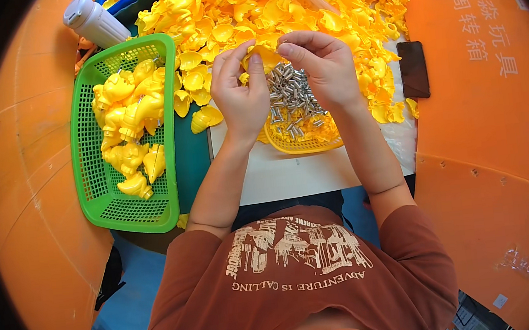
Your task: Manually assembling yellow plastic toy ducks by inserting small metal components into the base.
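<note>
Over a basket, my two hands are raised close together. My left hand [242, 94] is closed, thumb and fingers pinching a curved yellow plastic shell piece [264, 58]. My right hand [326, 67] is closed too, its thumb against the forefinger beside that piece; what it pinches is too small to make out. Below them, the shallow yellow basket [304, 148] holds many small silver metal cylinders [292, 92] and small yellow parts [303, 132]. A large heap of yellow plastic shell halves [218, 10] spreads behind both hands.
On the left, a green basket [176, 205] holds several joined yellow figures [129, 111]. A white lidded tumbler [98, 22] stands behind it. A dark phone [413, 69] lies at the right. Orange panels [485, 144] flank the white work surface [266, 184].
</note>
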Available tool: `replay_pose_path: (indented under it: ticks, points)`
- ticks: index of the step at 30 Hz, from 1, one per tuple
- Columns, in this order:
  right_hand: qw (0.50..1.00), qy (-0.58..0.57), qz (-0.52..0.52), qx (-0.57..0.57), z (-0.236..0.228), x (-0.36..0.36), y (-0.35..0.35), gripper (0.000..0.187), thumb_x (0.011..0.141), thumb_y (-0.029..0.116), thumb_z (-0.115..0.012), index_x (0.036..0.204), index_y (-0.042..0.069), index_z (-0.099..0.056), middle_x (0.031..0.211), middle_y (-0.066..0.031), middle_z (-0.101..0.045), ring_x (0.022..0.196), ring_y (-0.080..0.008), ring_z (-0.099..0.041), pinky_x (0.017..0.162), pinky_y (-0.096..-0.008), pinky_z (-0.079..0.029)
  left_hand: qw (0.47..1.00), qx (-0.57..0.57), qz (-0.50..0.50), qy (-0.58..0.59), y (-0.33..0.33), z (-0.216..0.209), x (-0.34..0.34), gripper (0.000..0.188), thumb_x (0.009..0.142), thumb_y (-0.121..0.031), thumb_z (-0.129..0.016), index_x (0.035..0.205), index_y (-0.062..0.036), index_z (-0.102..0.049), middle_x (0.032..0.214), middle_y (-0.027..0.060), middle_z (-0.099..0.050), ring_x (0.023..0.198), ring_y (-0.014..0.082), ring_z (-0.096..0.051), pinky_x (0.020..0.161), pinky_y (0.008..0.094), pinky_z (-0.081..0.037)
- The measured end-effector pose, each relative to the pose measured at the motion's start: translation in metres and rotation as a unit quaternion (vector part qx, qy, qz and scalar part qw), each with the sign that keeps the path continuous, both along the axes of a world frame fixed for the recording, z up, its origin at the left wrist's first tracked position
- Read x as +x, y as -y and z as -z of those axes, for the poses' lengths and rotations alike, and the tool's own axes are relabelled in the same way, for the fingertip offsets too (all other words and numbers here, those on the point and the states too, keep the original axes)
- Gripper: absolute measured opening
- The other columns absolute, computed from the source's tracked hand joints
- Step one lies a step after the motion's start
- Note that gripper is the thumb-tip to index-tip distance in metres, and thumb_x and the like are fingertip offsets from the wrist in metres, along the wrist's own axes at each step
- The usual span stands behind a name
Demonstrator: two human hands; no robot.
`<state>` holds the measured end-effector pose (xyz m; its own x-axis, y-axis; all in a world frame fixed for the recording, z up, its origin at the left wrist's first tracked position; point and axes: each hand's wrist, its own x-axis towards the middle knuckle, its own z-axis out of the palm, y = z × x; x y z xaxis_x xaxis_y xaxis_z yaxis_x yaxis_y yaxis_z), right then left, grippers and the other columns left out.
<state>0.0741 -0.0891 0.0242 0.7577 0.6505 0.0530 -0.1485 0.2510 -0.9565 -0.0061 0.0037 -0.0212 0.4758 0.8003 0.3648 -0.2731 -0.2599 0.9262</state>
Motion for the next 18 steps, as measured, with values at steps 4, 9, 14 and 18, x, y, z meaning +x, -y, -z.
replay_pose_path:
  ticks: [4, 9, 14, 18]
  points:
    - [1.000, -0.021, 0.001, 0.008, 0.002, 0.000, -0.004, 0.016, 0.079, 0.002, -0.067, 0.094, -0.003, -0.064, 0.085, -0.0045, -0.065, 0.068, -0.0066, -0.054, 0.060, -0.0174, -0.042, 1.000, 0.023, -0.011, 0.000, 0.001, 0.000, -0.002, 0.017, 0.080, -0.001, -0.062, 0.097, -0.0007, -0.065, 0.084, 0.0066, -0.056, 0.069, 0.0115, -0.052, 0.057, 0.0216, -0.041]
    - [1.000, 0.022, 0.018, 0.000, -0.004, -0.002, -0.006, 0.016, 0.078, 0.002, -0.067, 0.094, -0.003, -0.064, 0.084, -0.0053, -0.065, 0.068, -0.0066, -0.055, 0.059, -0.0176, -0.043, 1.000, 0.007, -0.004, 0.005, 0.000, -0.002, -0.002, 0.017, 0.080, -0.001, -0.062, 0.096, -0.0010, -0.065, 0.083, 0.0062, -0.056, 0.067, 0.0108, -0.050, 0.055, 0.0216, -0.040]
    - [0.998, 0.063, 0.024, -0.008, -0.006, -0.002, -0.011, 0.015, 0.078, 0.000, -0.067, 0.093, -0.004, -0.064, 0.083, -0.0062, -0.065, 0.073, -0.0087, -0.059, 0.065, -0.0194, -0.047, 0.999, 0.010, 0.045, -0.006, -0.002, 0.002, -0.004, 0.015, 0.085, -0.002, -0.058, 0.100, 0.0014, -0.060, 0.102, 0.0079, -0.054, 0.074, 0.0086, -0.058, 0.053, 0.0204, -0.056]
    - [0.967, 0.246, 0.040, -0.058, 0.002, 0.009, -0.016, 0.014, 0.079, -0.001, -0.066, 0.092, -0.005, -0.063, 0.084, -0.0070, -0.065, 0.077, -0.0100, -0.061, 0.070, -0.0214, -0.049, 0.993, -0.090, 0.076, 0.029, 0.004, -0.008, -0.005, 0.014, 0.085, -0.003, -0.058, 0.098, 0.0028, -0.059, 0.102, 0.0076, -0.054, 0.074, 0.0100, -0.059, 0.053, 0.0210, -0.056]
